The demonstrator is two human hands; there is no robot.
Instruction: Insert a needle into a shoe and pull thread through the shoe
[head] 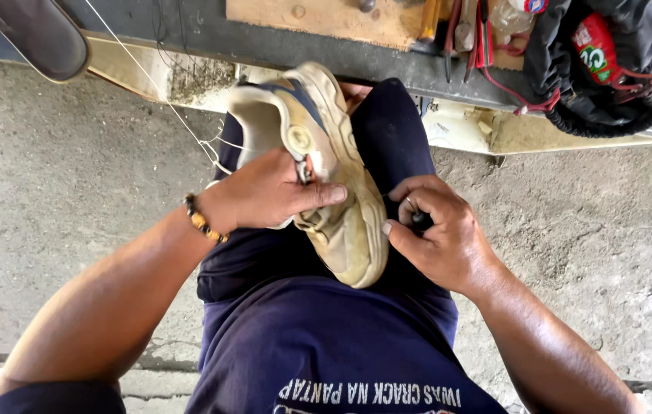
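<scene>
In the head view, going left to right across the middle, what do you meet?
Beaded bracelet → left hand → worn beige sneaker → right hand pinching a small dark tool.

Black bag [609, 69] w/ red cord, tools [460, 31] on wood board [326, 19].

left hand [264, 192]: grip clasped, thumb extended | right hand [437, 230]: fingers pinched

- Shoe [326, 169]: on the person's lap, sole uppermost.
- Left hand [264, 192]: on the shoe's left side.
- Right hand [437, 234]: touching its right edge.
- Bench [280, 38]: beyond the knees; tools [460, 31] and bag [617, 61] at its right end.
</scene>
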